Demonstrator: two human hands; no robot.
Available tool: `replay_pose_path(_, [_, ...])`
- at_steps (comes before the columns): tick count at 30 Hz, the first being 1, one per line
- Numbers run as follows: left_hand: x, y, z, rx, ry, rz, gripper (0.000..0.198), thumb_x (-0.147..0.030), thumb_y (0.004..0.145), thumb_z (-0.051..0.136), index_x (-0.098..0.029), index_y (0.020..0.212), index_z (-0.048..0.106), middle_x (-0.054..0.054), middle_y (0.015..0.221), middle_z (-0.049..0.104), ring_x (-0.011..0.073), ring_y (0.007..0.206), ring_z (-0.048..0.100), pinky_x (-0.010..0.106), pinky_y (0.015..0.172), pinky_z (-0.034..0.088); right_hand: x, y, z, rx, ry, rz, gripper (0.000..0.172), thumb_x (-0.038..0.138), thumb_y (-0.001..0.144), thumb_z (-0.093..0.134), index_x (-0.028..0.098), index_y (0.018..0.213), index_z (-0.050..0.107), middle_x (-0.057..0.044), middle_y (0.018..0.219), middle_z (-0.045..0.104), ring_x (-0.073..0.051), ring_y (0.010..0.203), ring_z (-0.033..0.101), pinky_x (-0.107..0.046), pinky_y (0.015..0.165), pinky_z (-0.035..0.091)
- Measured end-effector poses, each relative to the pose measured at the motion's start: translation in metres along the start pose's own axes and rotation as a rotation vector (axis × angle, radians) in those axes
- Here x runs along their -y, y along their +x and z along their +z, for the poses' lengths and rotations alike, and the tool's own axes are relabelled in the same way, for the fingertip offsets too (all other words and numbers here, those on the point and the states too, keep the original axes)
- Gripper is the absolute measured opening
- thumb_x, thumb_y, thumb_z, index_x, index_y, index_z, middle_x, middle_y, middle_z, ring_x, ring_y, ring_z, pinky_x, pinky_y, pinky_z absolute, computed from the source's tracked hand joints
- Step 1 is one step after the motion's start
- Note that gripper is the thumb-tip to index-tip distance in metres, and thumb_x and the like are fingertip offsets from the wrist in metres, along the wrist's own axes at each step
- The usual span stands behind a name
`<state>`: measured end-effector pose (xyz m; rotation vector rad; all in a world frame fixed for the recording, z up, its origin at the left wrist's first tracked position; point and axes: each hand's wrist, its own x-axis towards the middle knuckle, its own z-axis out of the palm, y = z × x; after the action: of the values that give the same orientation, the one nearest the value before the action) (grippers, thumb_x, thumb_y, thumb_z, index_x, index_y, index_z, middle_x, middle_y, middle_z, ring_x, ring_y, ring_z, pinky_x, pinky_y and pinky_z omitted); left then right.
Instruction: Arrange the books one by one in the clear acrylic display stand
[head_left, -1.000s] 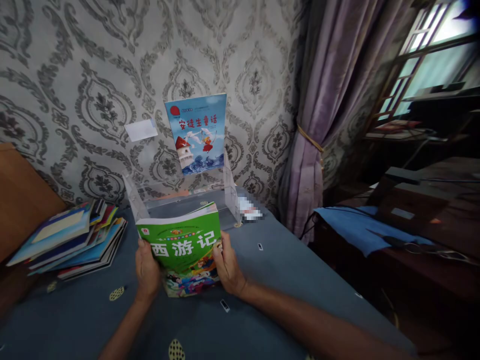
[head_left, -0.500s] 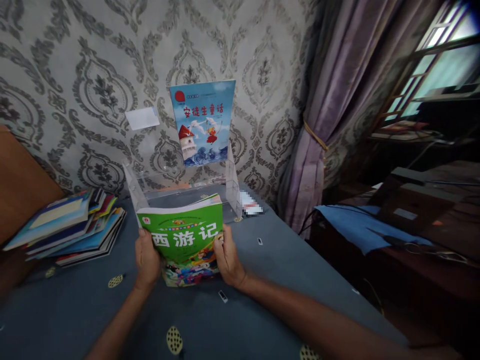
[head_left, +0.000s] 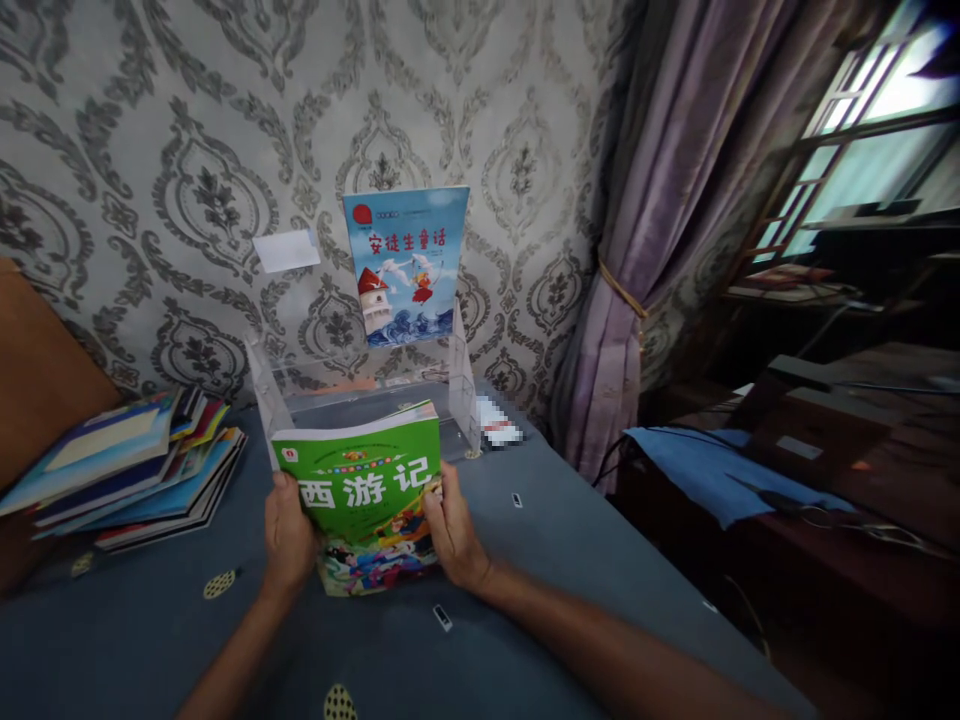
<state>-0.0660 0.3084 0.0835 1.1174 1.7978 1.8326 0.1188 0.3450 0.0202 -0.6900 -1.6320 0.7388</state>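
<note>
A green book [head_left: 360, 535] with large white characters and a colourful picture on its cover is held nearly upright, cover toward me. My left hand [head_left: 291, 540] grips its left edge, and my right hand [head_left: 456, 535] grips its right edge, thumb on the cover. Just behind it stands a clear plastic rack [head_left: 465, 400] with stepped side walls; the book hides part of its front. In the upper back of the rack a blue book [head_left: 409, 265] with red characters stands upright, leaning slightly back.
To the left lies an uneven stack of books [head_left: 142, 460] on the blue-grey tablecloth [head_left: 540, 610]. A white label [head_left: 286, 251] shows at the rack's upper left. A pixelated item [head_left: 498, 422] lies right of the rack. A purple curtain [head_left: 622, 250] hangs past the table's right edge.
The view has tilted up slightly, so most things sit a little lower in the picture. Both hands keep hold of the green book, which stays in front of the rack.
</note>
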Motion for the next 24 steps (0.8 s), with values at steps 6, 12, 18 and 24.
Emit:
replay_pose_path(6, [0.003,0.004,-0.009,-0.012,0.096,-0.016,0.064,-0.077,0.085,0.04,-0.02,0.08,0.067,0.008,0.081,0.071,0.0275,0.085,0.066,0.035,0.072,0.055,0.001,0.007,-0.005,0.013,0.007,0.031,0.032,0.043,0.105,0.035,0.022,0.127,0.047,-0.005,0.104,0.068,-0.018,0.093,0.065,-0.029,0.083,0.051])
replay_pose_path(12, [-0.001,0.018,-0.032,0.259,0.016,-0.053,0.072,-0.083,0.074,0.056,-0.016,0.094,0.073,0.011,0.098,0.075,0.0321,0.11,0.064,0.04,0.098,0.05,0.011,0.024,-0.017,0.003,-0.111,0.005,0.03,0.039,0.105,0.034,0.021,0.096,0.056,-0.001,0.08,0.062,-0.016,0.073,0.059,-0.027,0.069,0.044])
replay_pose_path(18, [-0.002,0.016,-0.058,0.533,0.179,0.012,0.065,-0.079,0.082,0.052,-0.017,0.084,0.073,0.007,0.078,0.07,0.0253,0.078,0.064,0.037,0.08,0.055,0.028,0.03,-0.036,0.072,-0.253,-0.039,0.03,0.035,0.105,0.036,0.021,0.084,0.053,0.001,0.072,0.057,-0.014,0.064,0.052,-0.026,0.061,0.037])
replay_pose_path(24, [-0.003,-0.002,-0.059,0.569,0.098,-0.09,0.071,-0.078,0.085,0.047,-0.015,0.107,0.07,0.011,0.107,0.072,0.0231,0.08,0.064,0.031,0.062,0.055,0.049,0.027,-0.048,0.207,-0.227,0.061,0.034,0.039,0.105,0.034,0.021,0.083,0.052,0.0,0.072,0.058,-0.015,0.066,0.056,-0.026,0.061,0.039])
